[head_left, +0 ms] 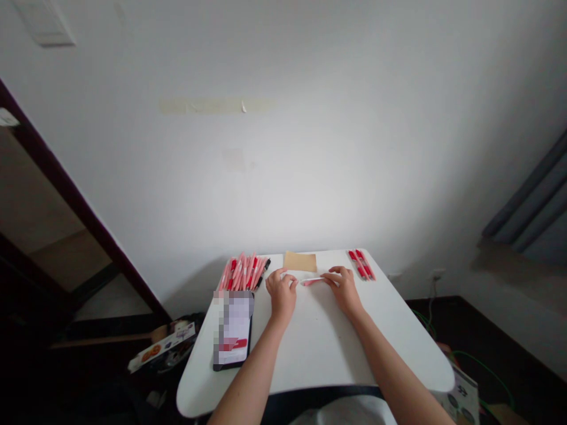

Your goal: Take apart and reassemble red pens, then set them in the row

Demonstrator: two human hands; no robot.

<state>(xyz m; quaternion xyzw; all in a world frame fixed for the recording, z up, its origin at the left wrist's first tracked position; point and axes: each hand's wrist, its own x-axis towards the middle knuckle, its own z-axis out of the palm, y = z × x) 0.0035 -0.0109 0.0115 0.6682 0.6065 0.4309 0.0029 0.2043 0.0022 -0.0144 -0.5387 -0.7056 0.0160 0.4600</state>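
Both my hands rest on a small white table (319, 342) near its far edge. My right hand (342, 289) pinches one end of a pink and white pen (312, 281) that lies between the hands. My left hand (281, 292) is curled with its fingertips pinched together at the pen's other end, on a small part I cannot make out. A pile of several pink and red pens (243, 273) lies just left of my left hand. A few red pens (362, 264) lie beyond my right hand.
A tan paper piece (300, 261) lies at the table's far edge against the white wall. A phone (234, 330) lies on the table's left side. A box (162, 348) and clutter sit on the dark floor at left, cables and another box (463, 398) at right.
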